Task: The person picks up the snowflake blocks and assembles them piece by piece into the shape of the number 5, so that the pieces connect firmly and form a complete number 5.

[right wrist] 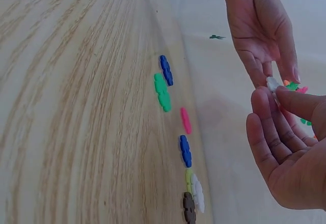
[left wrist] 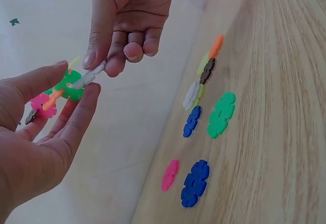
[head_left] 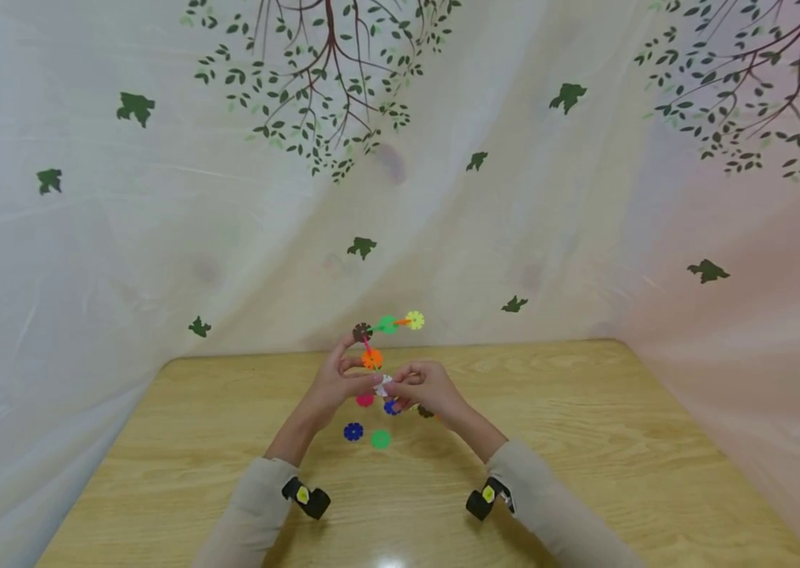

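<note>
Above the table, my left hand holds a chain of flower-shaped interlocking plastic discs between thumb and fingers. The chain runs upward through an orange disc, a brown disc, a green disc and a yellow disc. My right hand pinches a white flower disc between thumb and index finger. In the left wrist view, that white disc meets the edge of a green disc at the left fingertips. The right wrist view shows the white disc's face partly covered by the right thumb.
Loose discs lie on the wooden table below the hands: blue, green, pink and another blue. Beside them, white, yellow and brown discs sit close together. A leaf-patterned curtain hangs behind the table.
</note>
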The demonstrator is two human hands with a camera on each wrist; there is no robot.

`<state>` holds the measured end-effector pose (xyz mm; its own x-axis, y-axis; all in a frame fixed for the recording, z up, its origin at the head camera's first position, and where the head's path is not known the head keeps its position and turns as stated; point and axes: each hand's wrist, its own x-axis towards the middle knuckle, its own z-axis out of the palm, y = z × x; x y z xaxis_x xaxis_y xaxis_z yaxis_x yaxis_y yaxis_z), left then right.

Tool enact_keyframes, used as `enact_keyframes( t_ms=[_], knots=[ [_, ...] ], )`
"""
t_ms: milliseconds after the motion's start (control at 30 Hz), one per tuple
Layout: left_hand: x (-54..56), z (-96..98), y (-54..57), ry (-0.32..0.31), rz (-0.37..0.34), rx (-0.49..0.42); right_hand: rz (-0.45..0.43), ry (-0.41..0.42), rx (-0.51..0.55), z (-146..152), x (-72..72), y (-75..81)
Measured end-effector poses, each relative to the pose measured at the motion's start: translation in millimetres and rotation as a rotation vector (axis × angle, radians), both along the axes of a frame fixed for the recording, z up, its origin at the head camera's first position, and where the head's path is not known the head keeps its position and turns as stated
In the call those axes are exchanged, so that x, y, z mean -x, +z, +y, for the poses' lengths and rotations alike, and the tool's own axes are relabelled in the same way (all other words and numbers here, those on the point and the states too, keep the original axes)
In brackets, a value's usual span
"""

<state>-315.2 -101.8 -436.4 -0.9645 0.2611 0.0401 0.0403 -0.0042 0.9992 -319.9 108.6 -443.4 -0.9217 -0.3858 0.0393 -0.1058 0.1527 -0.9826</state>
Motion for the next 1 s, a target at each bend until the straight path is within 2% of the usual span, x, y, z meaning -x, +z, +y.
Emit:
enact_keyframes(
  t_ms=[200,300,500,667,1000],
  knots=[
    [2.3,-1.3,-1.9,0.024,-0.016,-0.023,0.017,0.046,-0.016,1.7,3.4,-0.3],
    [2.7,-3.8,-1.2,0.030,-0.029,-0.030,0.054,0.090,-0.073,4.8,4.6,-1.6],
    [7.2,-9.8,-1.2,0.039,-0.016,-0.063,0.148,0.247,-0.261,10.3,7.0,-6.8],
    [9.1,-12.9,-2.2,0.034,-0.010,-0.075,0.152,0.353,-0.333,10.0,5.2,-12.6],
    [7.3,-10.8,0.6,0.029,0.020,-0.096,0.225,0.416,-0.458,4.3,4.7,-18.8]
  ],
)
